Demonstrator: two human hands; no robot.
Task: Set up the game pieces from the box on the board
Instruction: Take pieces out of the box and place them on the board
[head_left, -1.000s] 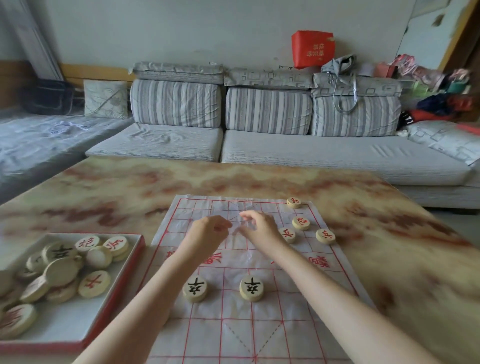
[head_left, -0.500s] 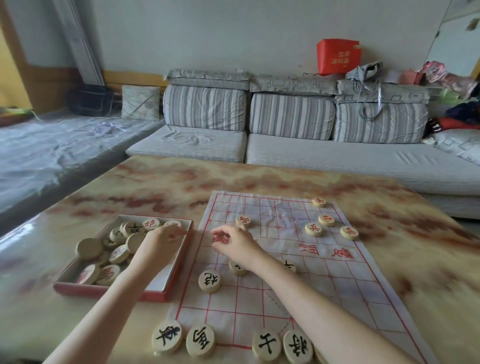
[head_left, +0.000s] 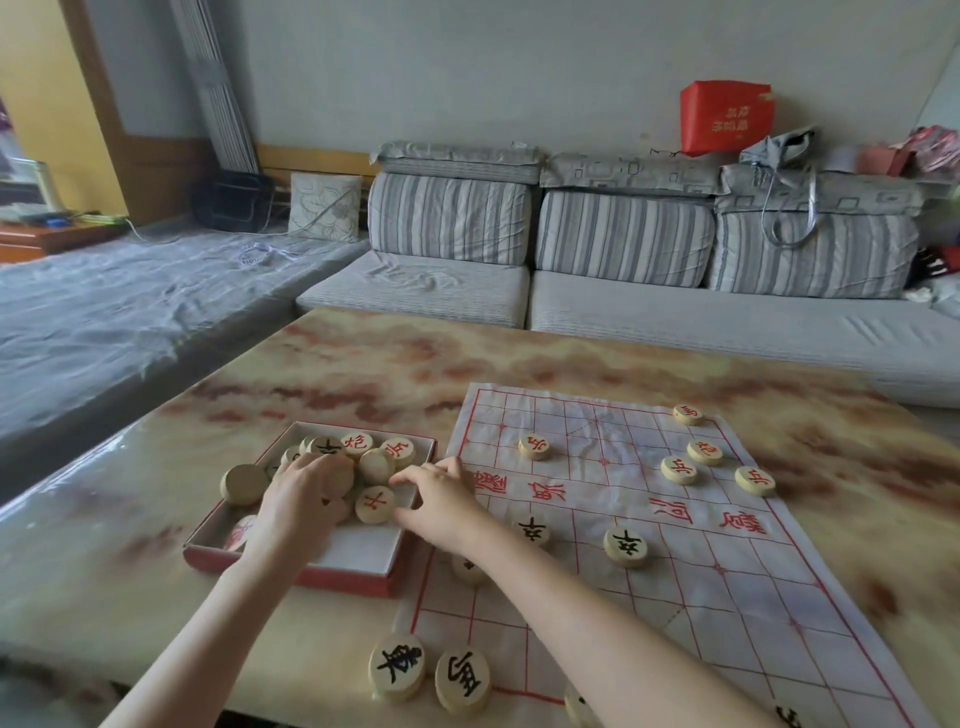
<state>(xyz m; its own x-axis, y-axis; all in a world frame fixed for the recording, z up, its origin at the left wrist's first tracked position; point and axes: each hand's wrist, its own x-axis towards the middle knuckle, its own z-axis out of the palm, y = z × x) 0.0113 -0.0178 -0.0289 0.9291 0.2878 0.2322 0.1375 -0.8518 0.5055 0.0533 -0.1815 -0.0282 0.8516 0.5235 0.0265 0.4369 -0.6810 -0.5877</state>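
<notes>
My left hand (head_left: 301, 499) lies spread over the heap of round wooden pieces (head_left: 358, 457) in the box (head_left: 358, 558), fingers loose on them; whether it grips one I cannot tell. My right hand (head_left: 441, 499) reaches over the box's right wall, fingers half open, touching a red-marked piece (head_left: 375, 504). Right of the box lies the paper board (head_left: 649, 525) on the marbled table (head_left: 337, 364); beyond stands a striped sofa (head_left: 623, 244)

A single head-worn wide-angle camera looks forward and down from close above the marbled table (head_left: 332, 374), both forearms reaching in from the lower edge; the box (head_left: 363, 558) lies under the hands, the board (head_left: 727, 561) to their right, a sofa (head_left: 675, 317) beyond.
</notes>
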